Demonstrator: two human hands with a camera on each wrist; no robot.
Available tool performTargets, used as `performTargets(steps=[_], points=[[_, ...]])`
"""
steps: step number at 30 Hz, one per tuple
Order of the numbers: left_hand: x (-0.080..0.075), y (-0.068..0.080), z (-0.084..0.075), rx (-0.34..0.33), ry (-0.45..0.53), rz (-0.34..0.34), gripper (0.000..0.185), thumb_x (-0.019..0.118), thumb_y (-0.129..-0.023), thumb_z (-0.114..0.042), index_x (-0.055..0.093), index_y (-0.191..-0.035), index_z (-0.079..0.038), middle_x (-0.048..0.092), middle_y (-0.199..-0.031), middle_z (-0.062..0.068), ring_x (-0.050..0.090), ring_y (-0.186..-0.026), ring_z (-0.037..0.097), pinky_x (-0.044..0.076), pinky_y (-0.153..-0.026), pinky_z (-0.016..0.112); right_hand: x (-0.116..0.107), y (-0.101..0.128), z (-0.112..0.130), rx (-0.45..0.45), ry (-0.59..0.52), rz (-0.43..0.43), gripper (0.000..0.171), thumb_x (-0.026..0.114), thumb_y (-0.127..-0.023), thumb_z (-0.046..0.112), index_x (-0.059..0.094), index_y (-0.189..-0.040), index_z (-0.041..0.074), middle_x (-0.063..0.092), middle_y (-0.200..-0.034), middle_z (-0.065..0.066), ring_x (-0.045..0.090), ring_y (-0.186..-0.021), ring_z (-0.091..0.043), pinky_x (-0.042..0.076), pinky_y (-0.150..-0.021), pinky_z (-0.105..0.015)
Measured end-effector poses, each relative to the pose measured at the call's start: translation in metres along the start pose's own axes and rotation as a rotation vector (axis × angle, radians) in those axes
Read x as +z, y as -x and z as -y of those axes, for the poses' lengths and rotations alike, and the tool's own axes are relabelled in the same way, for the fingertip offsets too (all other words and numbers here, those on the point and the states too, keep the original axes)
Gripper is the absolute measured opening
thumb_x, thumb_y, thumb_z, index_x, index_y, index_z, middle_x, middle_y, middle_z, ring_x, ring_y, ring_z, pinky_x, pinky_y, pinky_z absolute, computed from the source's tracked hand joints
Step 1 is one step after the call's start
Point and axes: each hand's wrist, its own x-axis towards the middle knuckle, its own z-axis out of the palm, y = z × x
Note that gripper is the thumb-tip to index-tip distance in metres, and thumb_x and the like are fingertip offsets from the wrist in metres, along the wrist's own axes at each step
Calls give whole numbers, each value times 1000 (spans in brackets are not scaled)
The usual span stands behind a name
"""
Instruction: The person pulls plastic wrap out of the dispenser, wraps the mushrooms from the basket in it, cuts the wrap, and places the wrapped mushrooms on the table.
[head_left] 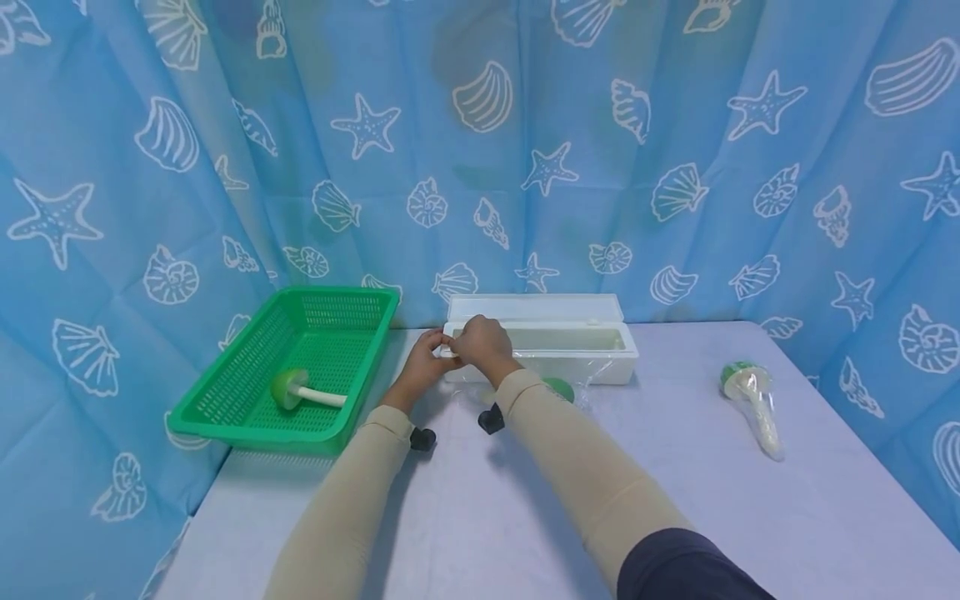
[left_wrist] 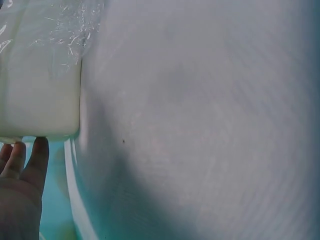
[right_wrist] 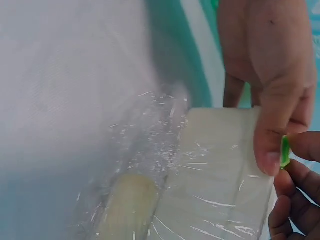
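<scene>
A long white cling film dispenser stands at the back of the table with its lid raised. My left hand grips its left end, the thumb on the top edge and the fingers against the end. My right hand reaches over to that same corner. Its fingers pinch a small green slider cutter at the dispenser's edge. Clear film stretches from the dispenser over a toy mushroom, whose green cap and pale stem show; my right forearm partly hides it.
At the left stands a green plastic basket with a green-capped mushroom lying in it. Over at the right lies another mushroom wrapped in clear film. A blue curtain hangs behind the table.
</scene>
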Motion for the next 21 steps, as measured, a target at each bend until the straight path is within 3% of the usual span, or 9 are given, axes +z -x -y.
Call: performTargets(steps=[4,6,11,14,17,21], points=[[3,1,-1,-30,7,9,22,81,-80,-14,63,-90,-6,45,-142,13,36,-135,30,26,-110,50,-7,-2,-10,47,-27,36,38,66,-84,25,46,-52,15,38,-48,3,32,-45,-14,30,-43,-30],[3,2,-2,-48,-1,13,24,82,-80,-16,62,-90,-6,44,-143,12,35,-135,30,26,-110,49,-15,-2,-17,38,-6,59,34,66,-81,22,48,-53,15,41,-50,3,36,-48,-15,35,-46,-31],[1,3,-3,-62,-20,26,27,81,-81,-22,62,-94,-7,40,-147,13,31,-138,31,25,-111,49,-45,-3,-44,17,57,165,19,69,-81,21,66,-68,8,61,-72,-4,52,-66,-21,51,-69,-38],[-2,4,-3,-57,-12,39,28,81,-82,-24,62,-96,-8,37,-149,14,29,-139,32,25,-110,50,-65,-7,-73,33,92,229,18,71,-82,23,69,-75,7,63,-86,-7,54,-74,-22,51,-74,-38],[-5,4,-2,-62,-6,46,29,81,-82,-26,62,-96,-9,37,-150,13,28,-139,32,26,-110,51,-85,-10,-106,89,103,283,18,72,-83,24,68,-76,7,62,-89,-8,57,-79,-23,49,-71,-35],[-6,4,-2,-82,-1,40,28,81,-82,-25,62,-95,-8,38,-149,12,29,-139,32,28,-110,50,-114,-3,-155,175,4,317,18,72,-84,19,69,-87,1,63,-98,-13,61,-89,-27,52,-77,-37]])
